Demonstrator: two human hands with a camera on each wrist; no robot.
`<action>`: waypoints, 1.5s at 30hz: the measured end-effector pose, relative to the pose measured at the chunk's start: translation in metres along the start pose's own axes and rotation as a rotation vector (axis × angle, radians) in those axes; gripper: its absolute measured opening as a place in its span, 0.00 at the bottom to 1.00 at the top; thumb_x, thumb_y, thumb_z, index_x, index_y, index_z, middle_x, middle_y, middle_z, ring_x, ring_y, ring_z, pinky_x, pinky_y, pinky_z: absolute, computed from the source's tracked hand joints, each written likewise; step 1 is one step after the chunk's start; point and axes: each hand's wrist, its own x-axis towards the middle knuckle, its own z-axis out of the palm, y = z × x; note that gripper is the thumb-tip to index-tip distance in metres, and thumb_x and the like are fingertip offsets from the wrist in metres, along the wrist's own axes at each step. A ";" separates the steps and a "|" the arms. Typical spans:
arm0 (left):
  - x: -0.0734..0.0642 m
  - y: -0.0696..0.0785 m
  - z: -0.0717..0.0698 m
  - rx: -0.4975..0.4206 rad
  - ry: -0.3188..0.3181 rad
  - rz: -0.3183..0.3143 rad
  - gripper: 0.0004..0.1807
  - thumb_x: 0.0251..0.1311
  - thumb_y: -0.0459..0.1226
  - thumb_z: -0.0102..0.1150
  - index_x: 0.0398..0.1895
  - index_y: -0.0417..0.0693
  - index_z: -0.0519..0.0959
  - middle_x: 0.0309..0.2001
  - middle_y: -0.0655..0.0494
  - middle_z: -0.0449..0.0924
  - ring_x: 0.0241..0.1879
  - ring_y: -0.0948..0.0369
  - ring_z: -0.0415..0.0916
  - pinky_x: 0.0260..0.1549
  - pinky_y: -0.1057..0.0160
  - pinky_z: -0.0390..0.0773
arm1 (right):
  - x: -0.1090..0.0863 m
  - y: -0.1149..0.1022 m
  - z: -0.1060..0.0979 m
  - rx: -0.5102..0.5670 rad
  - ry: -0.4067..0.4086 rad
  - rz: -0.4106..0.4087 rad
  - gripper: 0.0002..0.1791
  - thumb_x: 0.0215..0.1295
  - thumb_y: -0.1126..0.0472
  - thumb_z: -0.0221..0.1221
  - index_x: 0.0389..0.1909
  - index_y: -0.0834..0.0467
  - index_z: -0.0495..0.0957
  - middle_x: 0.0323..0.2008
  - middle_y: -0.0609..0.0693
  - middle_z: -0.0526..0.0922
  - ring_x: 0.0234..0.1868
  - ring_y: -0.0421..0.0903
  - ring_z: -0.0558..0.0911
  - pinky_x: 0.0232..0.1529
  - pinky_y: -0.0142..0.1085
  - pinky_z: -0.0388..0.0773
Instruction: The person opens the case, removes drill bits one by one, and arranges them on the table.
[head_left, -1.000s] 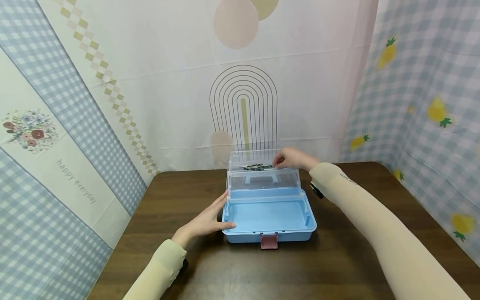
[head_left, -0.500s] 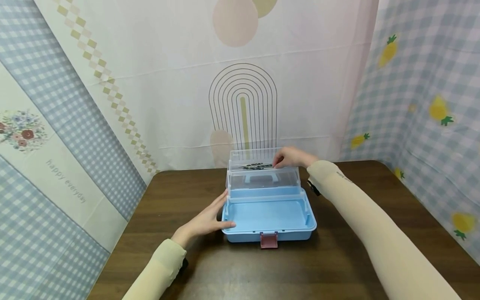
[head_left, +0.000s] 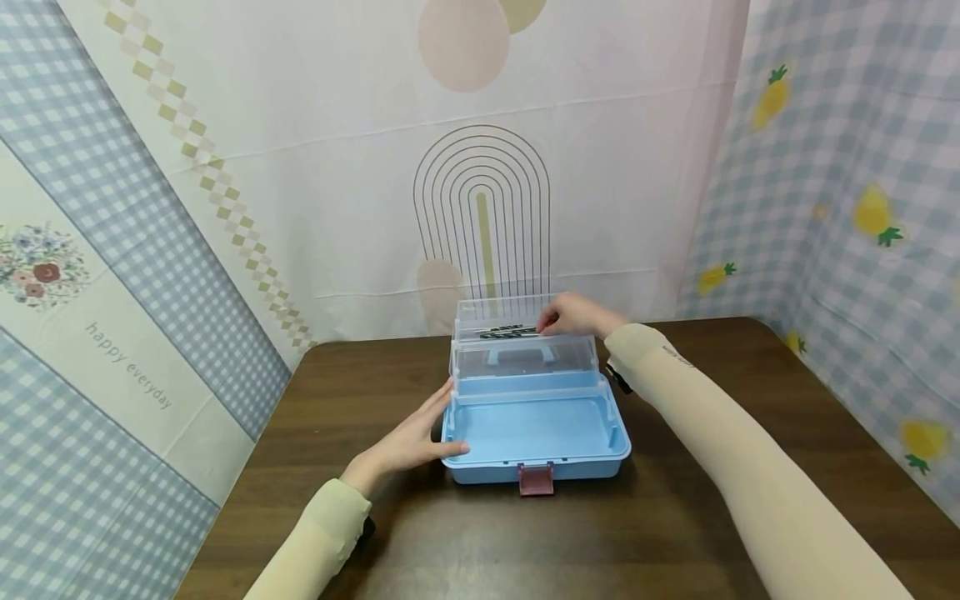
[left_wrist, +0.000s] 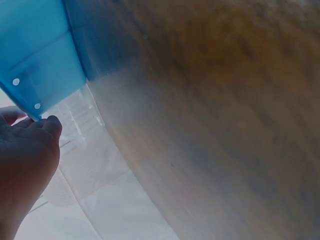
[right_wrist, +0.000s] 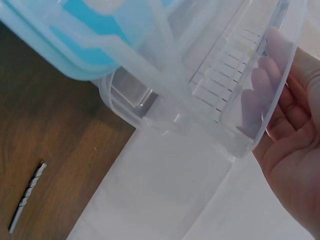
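several drill bits (head_left: 508,333), right fingers (head_left: 550,320) — beside

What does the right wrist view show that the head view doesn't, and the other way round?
Only the right wrist view: a loose drill bit lying on the brown table.

Only the head view: the left hand at the left side of the blue box, thumb over its rim, and the reddish latch at the front.

Both: the right hand at the clear trays, the blue box and the table.
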 end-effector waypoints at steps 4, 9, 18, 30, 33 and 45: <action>0.000 0.000 -0.001 -0.002 -0.002 0.004 0.57 0.61 0.58 0.67 0.82 0.55 0.40 0.81 0.66 0.31 0.79 0.57 0.39 0.72 0.44 0.52 | 0.003 0.001 0.004 0.001 0.032 0.012 0.05 0.67 0.66 0.65 0.40 0.62 0.88 0.36 0.51 0.88 0.39 0.46 0.85 0.46 0.40 0.81; -0.001 0.001 -0.001 0.001 0.002 0.005 0.57 0.61 0.58 0.67 0.82 0.55 0.40 0.81 0.66 0.31 0.79 0.56 0.39 0.72 0.44 0.52 | 0.005 0.001 0.008 -0.014 0.061 0.012 0.05 0.67 0.65 0.65 0.39 0.62 0.87 0.36 0.51 0.88 0.39 0.47 0.85 0.45 0.41 0.81; -0.002 0.001 0.000 -0.008 -0.002 -0.004 0.57 0.61 0.58 0.66 0.82 0.55 0.40 0.81 0.67 0.31 0.79 0.56 0.38 0.72 0.44 0.52 | 0.001 -0.001 0.011 0.009 0.057 -0.005 0.06 0.70 0.67 0.61 0.40 0.65 0.84 0.36 0.54 0.86 0.38 0.48 0.83 0.44 0.42 0.81; 0.000 0.002 0.000 -0.009 -0.002 -0.006 0.57 0.61 0.57 0.67 0.82 0.55 0.39 0.81 0.66 0.31 0.79 0.57 0.37 0.72 0.43 0.51 | -0.003 0.001 0.011 0.031 0.082 -0.021 0.07 0.72 0.67 0.58 0.40 0.66 0.83 0.36 0.55 0.85 0.34 0.47 0.79 0.41 0.42 0.79; 0.000 0.002 0.001 -0.006 -0.004 -0.005 0.57 0.61 0.57 0.66 0.82 0.55 0.39 0.81 0.67 0.30 0.79 0.57 0.37 0.72 0.43 0.51 | -0.003 0.003 0.012 0.040 0.095 -0.025 0.08 0.73 0.66 0.57 0.41 0.66 0.83 0.35 0.55 0.84 0.33 0.46 0.78 0.39 0.41 0.77; 0.000 0.003 -0.001 -0.010 -0.009 -0.006 0.57 0.61 0.58 0.66 0.82 0.56 0.39 0.81 0.67 0.30 0.79 0.57 0.37 0.72 0.43 0.50 | -0.008 0.003 0.011 0.101 0.185 0.004 0.10 0.76 0.64 0.55 0.46 0.67 0.81 0.39 0.57 0.84 0.36 0.49 0.80 0.41 0.44 0.78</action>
